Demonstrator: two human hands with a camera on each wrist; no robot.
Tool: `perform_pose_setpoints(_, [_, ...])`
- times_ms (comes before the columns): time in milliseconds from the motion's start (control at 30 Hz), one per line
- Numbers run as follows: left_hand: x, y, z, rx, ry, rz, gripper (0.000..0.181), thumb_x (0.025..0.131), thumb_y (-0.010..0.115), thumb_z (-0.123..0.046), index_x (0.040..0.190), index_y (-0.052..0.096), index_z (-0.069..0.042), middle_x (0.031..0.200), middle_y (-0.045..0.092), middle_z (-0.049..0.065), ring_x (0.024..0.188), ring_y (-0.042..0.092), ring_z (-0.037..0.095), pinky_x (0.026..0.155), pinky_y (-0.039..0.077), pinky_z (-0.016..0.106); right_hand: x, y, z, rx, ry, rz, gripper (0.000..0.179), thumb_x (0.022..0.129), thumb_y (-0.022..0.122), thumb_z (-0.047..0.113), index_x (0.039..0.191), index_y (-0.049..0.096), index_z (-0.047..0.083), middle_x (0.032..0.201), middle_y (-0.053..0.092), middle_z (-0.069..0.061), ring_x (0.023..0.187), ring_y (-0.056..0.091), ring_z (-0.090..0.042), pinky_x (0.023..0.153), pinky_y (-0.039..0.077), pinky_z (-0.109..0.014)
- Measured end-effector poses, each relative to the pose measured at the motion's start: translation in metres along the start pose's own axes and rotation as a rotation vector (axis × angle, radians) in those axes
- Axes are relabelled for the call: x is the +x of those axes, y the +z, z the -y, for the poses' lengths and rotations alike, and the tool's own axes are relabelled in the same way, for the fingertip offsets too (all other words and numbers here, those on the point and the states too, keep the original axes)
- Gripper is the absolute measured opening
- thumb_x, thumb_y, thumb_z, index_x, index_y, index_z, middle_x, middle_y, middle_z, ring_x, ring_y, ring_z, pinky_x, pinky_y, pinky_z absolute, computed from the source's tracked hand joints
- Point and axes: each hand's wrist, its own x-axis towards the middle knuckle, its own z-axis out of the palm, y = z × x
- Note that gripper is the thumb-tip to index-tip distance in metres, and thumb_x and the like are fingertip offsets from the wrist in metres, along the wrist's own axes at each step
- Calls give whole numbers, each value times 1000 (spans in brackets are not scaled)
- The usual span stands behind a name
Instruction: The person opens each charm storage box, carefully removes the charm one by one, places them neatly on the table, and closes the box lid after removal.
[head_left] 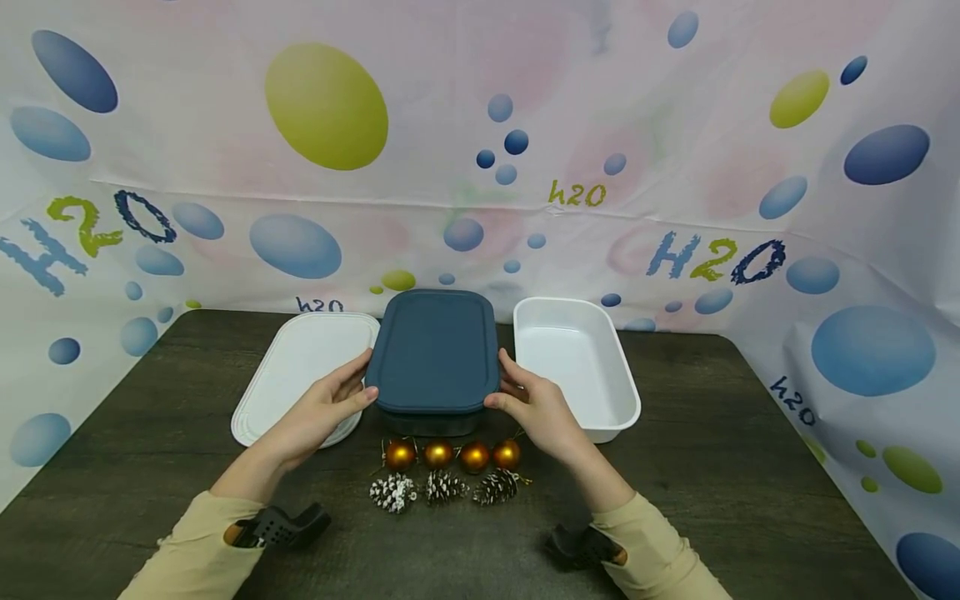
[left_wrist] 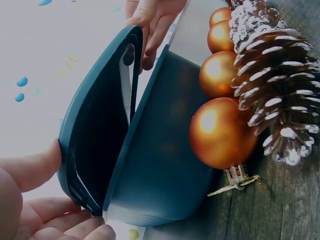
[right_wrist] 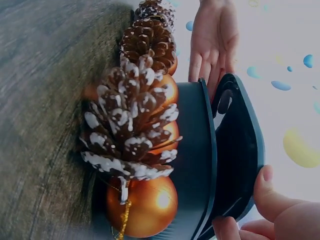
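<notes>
A dark blue lid (head_left: 435,350) is raised at its near edge over a dark blue container (head_left: 429,423). Both wrist views reveal a gap between the lid (left_wrist: 95,82) and the container's rim, narrowing away from the front. My left hand (head_left: 326,408) pinches the lid's left side, thumb on top and fingers beneath. On the opposite side, my right hand (head_left: 542,410) pinches it likewise, its thumb (right_wrist: 272,197) against the lid's edge. The container's inside looks dark, and its contents are hidden.
Several orange baubles (head_left: 438,453) line up before the container, with three snow-tipped pinecones (head_left: 446,487) nearer me. A white lid (head_left: 311,358) lies at left. At right stands a white container (head_left: 573,367). A printed sheet (head_left: 465,100) hangs behind the dark table (head_left: 712,467).
</notes>
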Motion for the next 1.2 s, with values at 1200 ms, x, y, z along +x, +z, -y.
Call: perform_pose_setpoints(1200, [5, 6, 9, 33, 3, -26, 72, 99, 53, -18, 152, 8, 1, 158, 3, 17, 144, 4, 30, 113, 14, 42, -3, 12, 2, -344, -128, -42, 68, 88, 68, 16, 144, 35, -4, 145, 36, -22, 129, 41, -37, 101, 40, -47])
